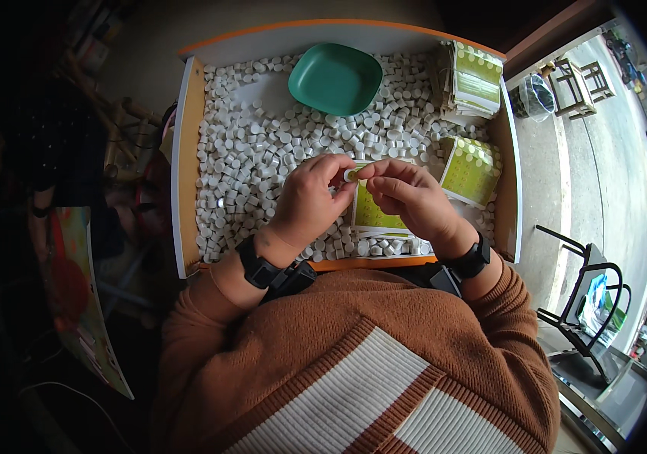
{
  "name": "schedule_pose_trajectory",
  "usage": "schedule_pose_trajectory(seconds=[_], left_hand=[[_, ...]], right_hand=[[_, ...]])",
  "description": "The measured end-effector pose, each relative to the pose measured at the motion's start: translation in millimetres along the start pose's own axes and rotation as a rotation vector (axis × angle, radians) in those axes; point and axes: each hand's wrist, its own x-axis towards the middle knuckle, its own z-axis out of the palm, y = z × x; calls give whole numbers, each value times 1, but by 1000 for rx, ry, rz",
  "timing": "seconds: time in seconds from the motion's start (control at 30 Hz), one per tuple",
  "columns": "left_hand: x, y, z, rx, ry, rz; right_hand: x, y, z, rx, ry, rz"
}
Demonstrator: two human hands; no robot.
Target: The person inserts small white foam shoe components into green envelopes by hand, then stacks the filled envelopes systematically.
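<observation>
Over the tray, my left hand [311,193] pinches a small white cap [349,175] between thumb and fingers. A yellow-green patch shows on the cap's face. My right hand [411,195] is closed in a pinch right beside the cap, its fingertips close against it; whatever they hold is too small to make out. Under both hands lies a stack of yellow-green label sheets [375,217], partly covered by my fingers. Loose white caps [255,174] spread all around it in the tray.
A white-walled tray with an orange rim [338,24] surrounds the caps. Inside stand a green plastic dish [335,79], a bundle of label sheets [478,79] at the far right and another stack [472,172] below it. A black chair [592,291] is on the right; a person [58,151] is at the left.
</observation>
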Motion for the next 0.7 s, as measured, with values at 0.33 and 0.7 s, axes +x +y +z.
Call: schedule_pose_trajectory(seconds=[0.33,0.7], left_hand=[[-1,-3,2,-1,17,-11],[-2,-2,1,-60,-1,-85]], right_hand=[[1,0,3,-32,3,0],[0,5,-2,22,34,-8]])
